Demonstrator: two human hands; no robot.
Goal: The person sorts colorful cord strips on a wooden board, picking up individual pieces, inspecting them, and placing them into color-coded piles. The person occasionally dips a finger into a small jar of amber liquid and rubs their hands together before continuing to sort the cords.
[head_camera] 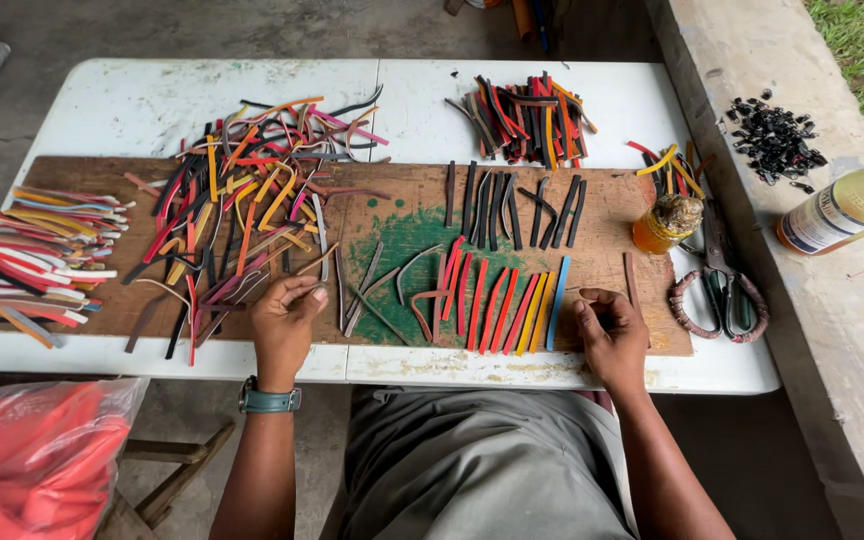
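Head view: I see left hand (pixel 284 322) at lower centre-left pinching a thin strip (pixel 314 292) on the wooden board (pixel 607 255); right hand (pixel 609 335) loosely curled, grip unclear. Amber jar (pixel 664 224) right of centre, bottle (pixel 845 208) of pale liquid far right, red-filled bag (pixel 42 455) lower left.

Both forearms reach forward, well apart; the left hand (pixel 285 318), wristwatch on its wrist, has fingers curled, and the right hand (pixel 609 335) is loosely closed, knuckles up.

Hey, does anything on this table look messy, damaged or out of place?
The tangled pile of strips is jumbled, unlike the neat red, orange, yellow and blue row. Green paint stains the wooden board. Nothing looks spilled or broken.
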